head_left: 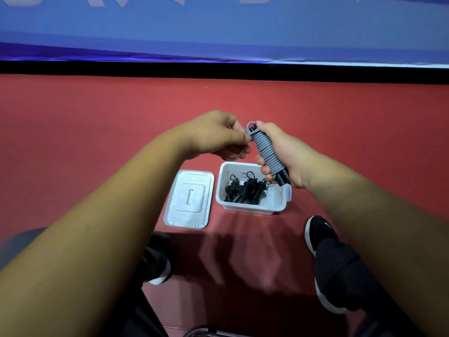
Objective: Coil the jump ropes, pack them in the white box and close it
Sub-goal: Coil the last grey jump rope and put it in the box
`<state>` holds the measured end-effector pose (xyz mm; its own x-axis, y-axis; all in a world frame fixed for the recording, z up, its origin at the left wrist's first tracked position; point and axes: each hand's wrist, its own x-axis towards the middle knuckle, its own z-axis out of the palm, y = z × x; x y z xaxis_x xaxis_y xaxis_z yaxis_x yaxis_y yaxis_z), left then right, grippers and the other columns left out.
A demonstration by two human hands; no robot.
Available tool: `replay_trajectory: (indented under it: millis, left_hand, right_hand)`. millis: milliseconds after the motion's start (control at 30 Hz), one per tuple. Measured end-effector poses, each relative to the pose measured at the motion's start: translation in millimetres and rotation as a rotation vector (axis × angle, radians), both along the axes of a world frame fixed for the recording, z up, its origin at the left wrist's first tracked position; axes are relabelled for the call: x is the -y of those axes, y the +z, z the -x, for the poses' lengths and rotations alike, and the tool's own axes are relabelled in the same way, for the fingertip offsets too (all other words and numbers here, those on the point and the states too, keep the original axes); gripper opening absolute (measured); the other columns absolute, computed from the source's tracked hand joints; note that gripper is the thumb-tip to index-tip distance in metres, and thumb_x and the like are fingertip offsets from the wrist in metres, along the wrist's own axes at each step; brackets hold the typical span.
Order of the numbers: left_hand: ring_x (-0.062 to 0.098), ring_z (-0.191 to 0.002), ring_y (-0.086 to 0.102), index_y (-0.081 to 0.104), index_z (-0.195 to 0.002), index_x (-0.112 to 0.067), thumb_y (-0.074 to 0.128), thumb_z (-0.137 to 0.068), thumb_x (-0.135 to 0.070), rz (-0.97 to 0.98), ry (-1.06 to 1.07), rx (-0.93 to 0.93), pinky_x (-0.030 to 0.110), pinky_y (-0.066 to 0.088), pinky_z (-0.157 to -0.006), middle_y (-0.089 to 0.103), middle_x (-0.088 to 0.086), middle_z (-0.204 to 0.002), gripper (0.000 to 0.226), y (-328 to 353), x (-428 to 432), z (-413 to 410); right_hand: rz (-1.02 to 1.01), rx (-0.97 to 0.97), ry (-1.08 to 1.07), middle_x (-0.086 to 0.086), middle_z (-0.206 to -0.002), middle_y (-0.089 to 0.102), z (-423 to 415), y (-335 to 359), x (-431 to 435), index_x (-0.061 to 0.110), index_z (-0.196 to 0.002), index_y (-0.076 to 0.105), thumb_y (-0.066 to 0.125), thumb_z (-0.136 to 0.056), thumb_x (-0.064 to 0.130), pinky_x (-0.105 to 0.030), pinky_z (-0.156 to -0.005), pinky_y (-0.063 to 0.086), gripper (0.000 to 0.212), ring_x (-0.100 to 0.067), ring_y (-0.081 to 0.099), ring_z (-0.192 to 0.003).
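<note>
Your right hand [284, 152] grips the coiled grey jump rope [266, 152], your left hand [217, 135] pinches its loose end; it looks light and springy, so hold it mid-bundle.

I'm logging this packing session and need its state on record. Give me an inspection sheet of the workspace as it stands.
Surface: red floor; box and lid rest on it.
Job's things: white box open, black coiled ropes inside; lid flat on the floor, left of the box; grey jump rope wound around black handles, held above the box.
Clutter: nothing seen.
Grippers: right hand grips the coil; left hand pinches its loose end.
Cables: nothing seen.
Surroundings: blue wall behind; black shoes near the box.
</note>
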<state>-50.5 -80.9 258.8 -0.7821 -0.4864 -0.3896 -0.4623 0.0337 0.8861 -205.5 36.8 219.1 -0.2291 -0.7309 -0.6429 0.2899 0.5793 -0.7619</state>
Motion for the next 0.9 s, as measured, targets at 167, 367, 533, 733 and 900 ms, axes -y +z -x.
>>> replay_trajectory:
  millis: [167,367,533,733,900]
  left_hand:
    - [0.024,-0.12,0.063,0.063,-0.112,-0.01,0.039,-0.114,-0.018,-0.242,-0.014,0.037,0.03,0.055,-0.098,0.074,0.015,-0.124,0.026,-13,13,-8]
    - [0.017,-0.098,0.073,0.067,-0.124,-0.006,0.061,-0.102,-0.003,-0.234,-0.018,0.099,0.023,0.061,-0.07,0.078,0.009,-0.111,0.023,-10,14,-10]
    - [0.012,-0.087,0.071,0.077,-0.111,-0.022,0.077,-0.092,-0.015,-0.011,-0.124,0.174,0.029,0.056,-0.071,0.075,-0.004,-0.091,0.02,-11,15,-11]
    - [0.0,-0.08,0.066,0.078,-0.107,-0.026,0.071,-0.099,-0.029,0.315,-0.183,0.216,0.026,0.045,-0.069,0.079,-0.004,-0.092,0.011,-13,18,-10]
    - [0.004,-0.079,0.072,0.078,-0.101,-0.017,0.07,-0.1,-0.023,0.412,-0.24,0.207,0.011,0.046,-0.061,0.079,-0.002,-0.086,0.01,-15,19,-9]
  right_hand:
    - [-0.003,-0.068,-0.025,-0.007,-0.069,0.058,2,1,-1,0.017,-0.099,0.062,0.061,-0.09,0.072,-0.028,-0.05,0.044,0.056,-0.021,0.05,-0.049]
    - [0.031,-0.193,0.017,-0.006,-0.069,0.058,-4,5,-4,0.029,-0.108,0.066,0.056,-0.097,0.069,-0.028,-0.053,0.042,0.042,-0.02,0.047,-0.048]
    - [0.042,-0.208,0.003,-0.005,-0.066,0.054,-6,6,-4,0.025,-0.112,0.069,0.055,-0.096,0.073,-0.025,-0.051,0.039,0.052,-0.018,0.042,-0.047]
    - [-0.001,-0.158,0.081,-0.002,-0.065,0.05,0,11,-6,0.019,-0.101,0.069,0.049,-0.095,0.078,-0.024,-0.051,0.037,0.062,-0.016,0.04,-0.045]
    - [-0.049,0.089,0.216,-0.001,-0.064,0.045,7,17,-10,0.025,-0.096,0.062,0.048,-0.095,0.076,-0.02,-0.049,0.033,0.053,-0.014,0.034,-0.045]
